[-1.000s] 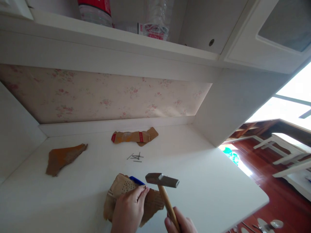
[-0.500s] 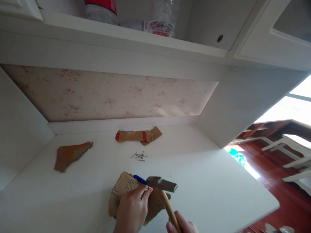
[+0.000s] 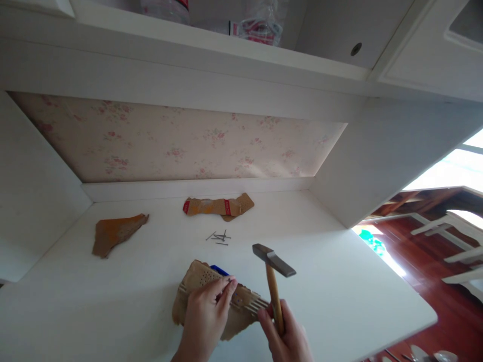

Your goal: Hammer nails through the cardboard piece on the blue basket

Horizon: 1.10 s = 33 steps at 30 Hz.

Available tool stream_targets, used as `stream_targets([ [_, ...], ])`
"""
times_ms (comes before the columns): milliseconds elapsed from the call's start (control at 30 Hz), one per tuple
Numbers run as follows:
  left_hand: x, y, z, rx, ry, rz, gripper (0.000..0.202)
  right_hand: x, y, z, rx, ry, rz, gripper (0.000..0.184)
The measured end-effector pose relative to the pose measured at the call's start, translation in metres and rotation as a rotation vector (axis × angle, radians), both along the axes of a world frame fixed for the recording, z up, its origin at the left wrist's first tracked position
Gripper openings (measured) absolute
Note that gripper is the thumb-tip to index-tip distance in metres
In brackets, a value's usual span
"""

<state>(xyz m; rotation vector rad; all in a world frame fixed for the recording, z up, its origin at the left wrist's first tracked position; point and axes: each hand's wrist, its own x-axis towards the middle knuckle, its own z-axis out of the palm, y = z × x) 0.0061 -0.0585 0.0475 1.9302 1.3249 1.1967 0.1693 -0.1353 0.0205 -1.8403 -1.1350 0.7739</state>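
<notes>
My left hand (image 3: 206, 311) is closed in a pinch, with a small nail (image 3: 229, 279) between thumb and forefinger. Beneath it lies a torn piece of brown cardboard (image 3: 237, 328) with rows of small holes and parallel slots. A blue object (image 3: 219, 270) shows in part at the far edge of that piece. To the right, my right hand (image 3: 289, 334) grips a hammer (image 3: 274, 291) by its wooden handle. The metal head is raised, up and to the right of the left fingertips. Several loose nails (image 3: 220, 237) lie on the white surface beyond.
A taped cardboard strip (image 3: 211, 206) lies near the back edge of the white tabletop (image 3: 339, 296). Another cardboard scrap (image 3: 115, 235) is at the left. An open cabinet shelf (image 3: 211, 45) with plastic bottles overhangs the back. A side panel (image 3: 377, 156) stands at the right.
The hammer has lifted off the left fingertips and moved up and right with my right hand. The slotted part of the cardboard now shows. My left hand stays pinched on the nail.
</notes>
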Motion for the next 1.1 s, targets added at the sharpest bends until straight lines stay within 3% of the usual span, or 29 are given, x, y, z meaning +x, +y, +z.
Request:
stream_targets([
  [200, -0.007, 0.004, 0.020, -0.138, -0.065, -0.020, 0.039, -0.001, 0.023, 0.013, 0.035, -0.009, -0.091, 0.042],
  [467, -0.009, 0.003, 0.015, -0.225, -0.120, -0.039, 0.032, -0.004, 0.024, 0.009, -0.069, 0.326, -0.009, 0.045],
  [700, -0.010, -0.001, 0.019, -0.081, 0.014, -0.005, 0.026, -0.007, 0.025, -0.002, -0.041, 0.453, 0.003, 0.044],
  [1100, -0.001, -0.003, -0.001, 0.072, 0.117, -0.025, 0.023, -0.009, 0.029, -0.005, -0.122, 0.431, 0.040, 0.048],
])
